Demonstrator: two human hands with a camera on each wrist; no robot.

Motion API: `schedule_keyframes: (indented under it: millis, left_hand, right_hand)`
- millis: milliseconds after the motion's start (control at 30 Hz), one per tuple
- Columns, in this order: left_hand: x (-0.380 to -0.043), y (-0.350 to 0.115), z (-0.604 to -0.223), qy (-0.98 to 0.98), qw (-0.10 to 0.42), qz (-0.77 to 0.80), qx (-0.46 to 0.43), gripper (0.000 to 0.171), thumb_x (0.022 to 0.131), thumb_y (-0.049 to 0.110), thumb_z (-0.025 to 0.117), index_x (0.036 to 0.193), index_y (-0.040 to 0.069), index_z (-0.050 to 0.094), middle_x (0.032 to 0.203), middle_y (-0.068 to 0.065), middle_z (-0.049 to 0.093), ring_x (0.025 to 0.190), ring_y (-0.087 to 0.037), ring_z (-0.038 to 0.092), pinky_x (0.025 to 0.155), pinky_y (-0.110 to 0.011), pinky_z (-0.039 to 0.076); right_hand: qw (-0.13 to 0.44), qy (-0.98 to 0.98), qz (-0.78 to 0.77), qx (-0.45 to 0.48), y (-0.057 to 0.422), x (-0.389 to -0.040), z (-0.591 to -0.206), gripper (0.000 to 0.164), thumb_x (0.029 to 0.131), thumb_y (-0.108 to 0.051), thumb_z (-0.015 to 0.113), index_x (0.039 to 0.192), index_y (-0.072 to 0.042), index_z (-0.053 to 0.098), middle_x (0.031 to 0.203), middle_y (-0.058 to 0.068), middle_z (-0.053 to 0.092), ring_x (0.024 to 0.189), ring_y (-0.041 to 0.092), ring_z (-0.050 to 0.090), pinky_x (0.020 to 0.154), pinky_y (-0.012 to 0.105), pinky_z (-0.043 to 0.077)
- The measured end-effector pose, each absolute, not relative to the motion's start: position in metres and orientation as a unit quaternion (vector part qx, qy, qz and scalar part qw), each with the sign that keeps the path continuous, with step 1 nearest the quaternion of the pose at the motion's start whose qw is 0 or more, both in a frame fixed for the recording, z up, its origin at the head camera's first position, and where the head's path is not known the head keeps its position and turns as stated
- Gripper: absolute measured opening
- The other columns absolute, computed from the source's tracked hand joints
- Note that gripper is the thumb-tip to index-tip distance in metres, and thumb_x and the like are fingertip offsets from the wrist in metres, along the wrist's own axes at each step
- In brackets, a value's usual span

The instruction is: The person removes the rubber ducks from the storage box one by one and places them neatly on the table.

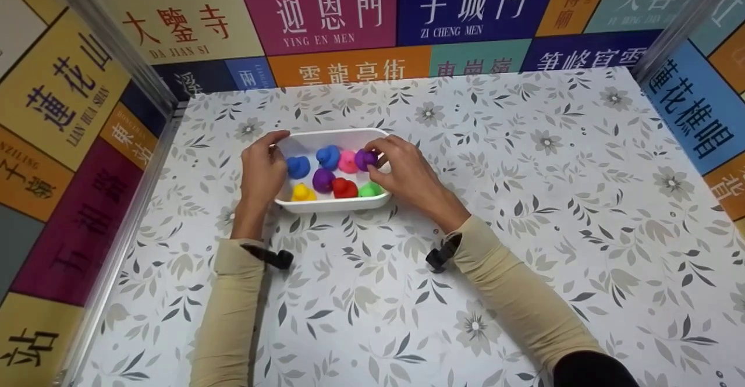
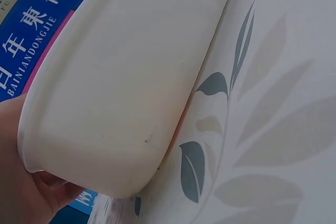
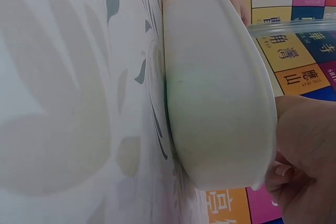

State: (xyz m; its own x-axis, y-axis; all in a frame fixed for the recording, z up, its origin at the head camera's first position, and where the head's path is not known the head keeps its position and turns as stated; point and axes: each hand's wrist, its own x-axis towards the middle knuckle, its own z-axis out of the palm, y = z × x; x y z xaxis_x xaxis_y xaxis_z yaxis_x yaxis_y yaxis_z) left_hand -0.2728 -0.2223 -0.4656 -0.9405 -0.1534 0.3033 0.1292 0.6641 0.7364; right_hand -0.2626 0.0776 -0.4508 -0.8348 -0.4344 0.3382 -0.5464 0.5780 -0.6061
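Note:
A white plastic tub with a rounded rim holds several small rubber ducks. My left hand grips the tub's left end at the rim; the left wrist view shows fingers tucked behind that edge. At the opposite end my right hand pinches a purple duck between thumb and fingers, inside the tub. Beside it lie a pink duck and a green duck. Further left are a red duck, another purple duck, a yellow duck and two blue ducks. In both wrist views the tub's wall hides the ducks.
The tub stands on a table covered with a leaf-and-flower print. Colourful panels with lettering rise along its back, left and right sides. A dark camera strap circles each sleeve cuff.

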Motion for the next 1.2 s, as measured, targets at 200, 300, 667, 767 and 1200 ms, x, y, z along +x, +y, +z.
schedule_keyframes:
  millis: [200, 300, 667, 767, 1200]
  left_hand:
    - [-0.273, -0.223, -0.465, -0.898, 0.177, -0.403, 0.006, 0.044, 0.101, -0.003, 0.047, 0.133, 0.007, 0.076, 0.134, -0.014, 0.077, 0.12, -0.028, 0.07, 0.107, -0.044, 0.054]
    - [-0.274, -0.224, -0.466, -0.897, 0.175, -0.405, 0.006, 0.045, 0.101, -0.004, 0.047, 0.133, 0.007, 0.076, 0.135, -0.014, 0.077, 0.123, -0.028, 0.07, 0.11, -0.044, 0.054]
    - [-0.273, -0.225, -0.469, -0.897, 0.182, -0.402, 0.004, 0.044, 0.101, -0.003, 0.047, 0.132, 0.007, 0.077, 0.133, -0.013, 0.077, 0.12, -0.028, 0.071, 0.106, -0.043, 0.055]
    - [-0.273, -0.225, -0.468, -0.897, 0.18, -0.404, 0.005, 0.044, 0.101, -0.003, 0.047, 0.132, 0.007, 0.077, 0.134, -0.013, 0.077, 0.122, -0.028, 0.071, 0.108, -0.044, 0.055]
    - [-0.272, -0.224, -0.466, -0.901, 0.174, -0.398, 0.009, 0.045, 0.101, -0.002, 0.047, 0.133, 0.008, 0.076, 0.133, -0.013, 0.077, 0.111, -0.029, 0.069, 0.098, -0.041, 0.052]
  right_hand:
    - [0.098, -0.877, 0.382, 0.276, 0.083, -0.266, -0.448, 0.032, 0.094, -0.01, 0.077, 0.125, -0.004, 0.075, 0.117, 0.014, 0.074, 0.104, 0.029, 0.073, 0.093, 0.04, 0.061]
    - [0.119, -0.871, 0.39, 0.275, 0.087, -0.267, -0.444, 0.032, 0.094, -0.01, 0.077, 0.125, -0.003, 0.075, 0.117, 0.014, 0.074, 0.103, 0.028, 0.073, 0.086, 0.039, 0.062]
    - [0.121, -0.846, 0.444, 0.27, 0.096, -0.274, -0.436, 0.029, 0.095, -0.008, 0.076, 0.123, -0.003, 0.073, 0.12, 0.015, 0.071, 0.097, 0.024, 0.077, 0.085, 0.03, 0.065]
    - [0.116, -0.84, 0.456, 0.27, 0.099, -0.275, -0.436, 0.029, 0.095, -0.006, 0.075, 0.124, -0.003, 0.072, 0.122, 0.014, 0.071, 0.101, 0.022, 0.076, 0.088, 0.029, 0.064]
    - [0.141, -0.813, 0.504, 0.253, 0.109, -0.282, -0.434, 0.033, 0.097, -0.012, 0.08, 0.126, -0.001, 0.07, 0.123, 0.016, 0.069, 0.107, 0.024, 0.076, 0.093, 0.026, 0.062]
